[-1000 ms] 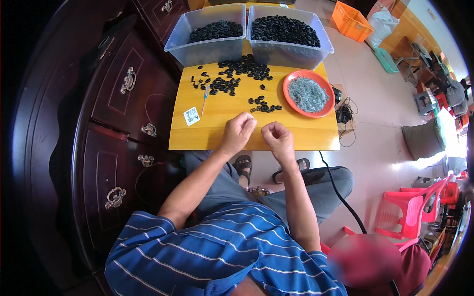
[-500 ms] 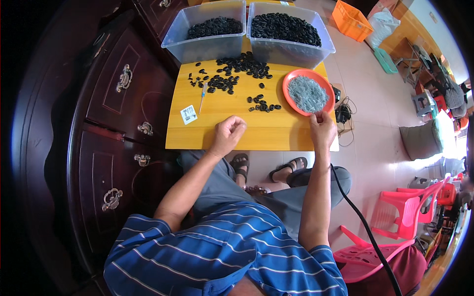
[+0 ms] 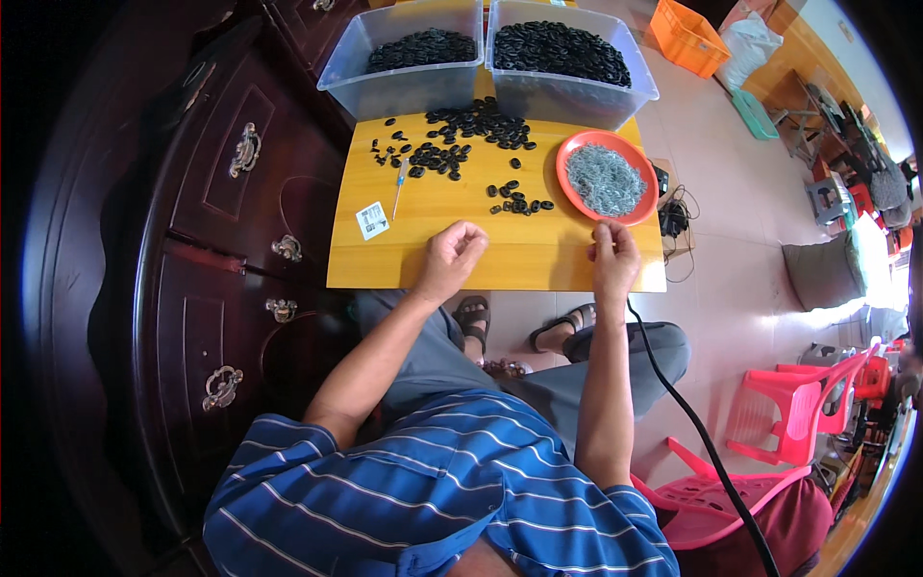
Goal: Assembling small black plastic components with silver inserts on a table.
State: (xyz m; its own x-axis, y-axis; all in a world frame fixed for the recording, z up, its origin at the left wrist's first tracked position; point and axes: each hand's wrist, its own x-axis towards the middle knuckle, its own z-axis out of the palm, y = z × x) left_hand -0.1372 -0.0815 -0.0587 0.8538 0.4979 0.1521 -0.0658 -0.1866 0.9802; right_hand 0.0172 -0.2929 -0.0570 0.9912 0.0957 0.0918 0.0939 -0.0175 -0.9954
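Observation:
Over the near middle of the yellow table (image 3: pixel 375 262), my left hand (image 3: pixel 454 258) is closed, thumb against curled fingers; whatever it may hold is hidden. My right hand (image 3: pixel 615 260) pinches thumb and fingertips together just below the orange-red plate (image 3: pixel 563 183); anything between them is too small to make out. A heap of thin, silvery-grey pieces (image 3: pixel 606 181) fills the plate. Small black oval pieces (image 3: pixel 520 205) form a loose group left of the plate. A larger scatter of black ovals (image 3: pixel 442 160) spreads farther back.
Two clear plastic bins (image 3: pixel 404 94) with black ovals stand along the table's far edge. A thin tool with a blue handle (image 3: pixel 400 179) lies beside a white label card (image 3: pixel 372 220). Dark drawers (image 3: pixel 226 288) flank the left; a pink chair (image 3: pixel 721 486) stands right.
My right hand has drawn back from the plate's near rim, slightly left and toward me, fingertips still pinched. My left hand stays closed in nearly the same place.

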